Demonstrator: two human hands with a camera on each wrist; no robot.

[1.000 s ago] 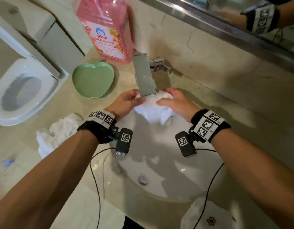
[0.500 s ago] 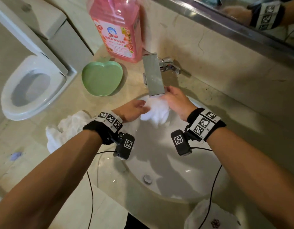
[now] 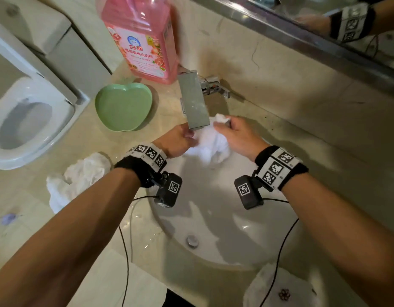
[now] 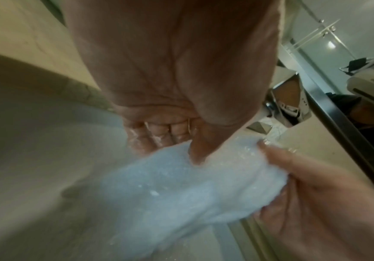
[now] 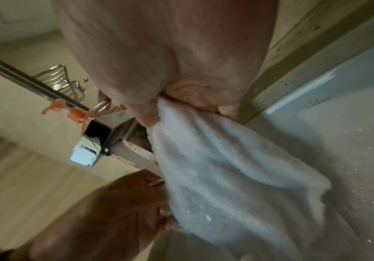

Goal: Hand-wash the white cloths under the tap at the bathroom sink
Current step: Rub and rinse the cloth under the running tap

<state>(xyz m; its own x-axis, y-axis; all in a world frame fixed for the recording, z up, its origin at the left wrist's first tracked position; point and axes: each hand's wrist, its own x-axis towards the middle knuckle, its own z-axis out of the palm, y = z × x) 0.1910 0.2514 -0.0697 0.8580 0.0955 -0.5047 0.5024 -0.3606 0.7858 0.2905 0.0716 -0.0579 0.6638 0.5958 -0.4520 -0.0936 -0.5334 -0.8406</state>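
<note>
A wet white cloth (image 3: 210, 144) hangs bunched over the white sink basin (image 3: 216, 218), right under the flat steel tap spout (image 3: 192, 100). My left hand (image 3: 180, 139) grips its left side, thumb pressed into the fabric (image 4: 181, 185). My right hand (image 3: 238, 134) grips the cloth's top right corner, with the cloth (image 5: 221, 167) drooping below the curled fingers. Droplets speckle the cloth and basin. A second crumpled white cloth (image 3: 78, 178) lies on the counter left of the sink.
A pink detergent bottle (image 3: 143, 38) stands behind the tap. A green apple-shaped dish (image 3: 123, 106) sits on the marble counter. A toilet (image 3: 25, 120) is at far left. Another white cloth (image 3: 278, 289) lies at the counter's front edge. A mirror ledge (image 3: 302, 38) runs above.
My hands have stayed at the spout, working the cloth. The right hand has lifted the cloth's corner up beside the tap; the left has closed in on its left side.
</note>
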